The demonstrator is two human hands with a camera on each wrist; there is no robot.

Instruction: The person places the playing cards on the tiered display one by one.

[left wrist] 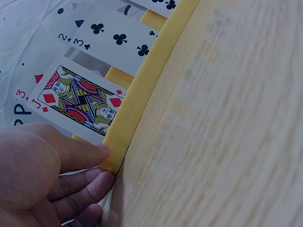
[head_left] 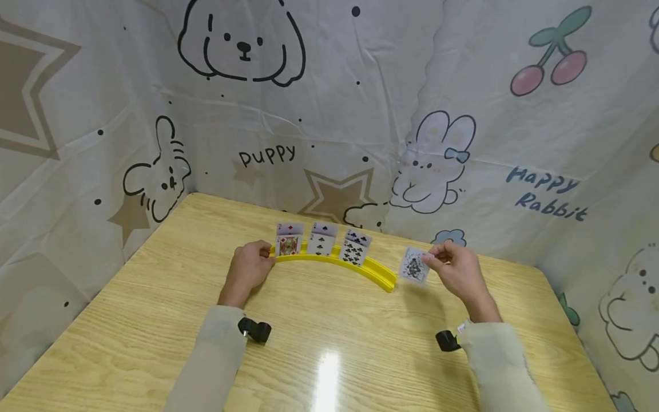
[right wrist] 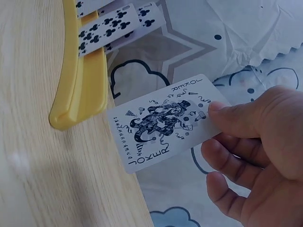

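Observation:
A curved yellow card holder [head_left: 378, 274] stands on the table with playing cards upright in its slots. My left hand [head_left: 250, 265] pinches its left end between thumb and fingers, beside the jack of diamonds [left wrist: 83, 100]. Behind the jack stands a red-suited 3. Farther along are the three of clubs [left wrist: 111, 35] with a 2 of spades behind it, then the ten of clubs [right wrist: 110, 29] with another club card behind. My right hand [head_left: 455, 269] pinches a black-and-white joker card [right wrist: 158, 124] by one edge, off the table, just right of the holder's bare right end.
The wooden table [head_left: 309, 320] reaches back to a printed cloth [head_left: 329, 114] hanging behind and at both sides. A black wrist camera [head_left: 255, 331] sits at the left sleeve, another camera [head_left: 447, 341] at the right sleeve.

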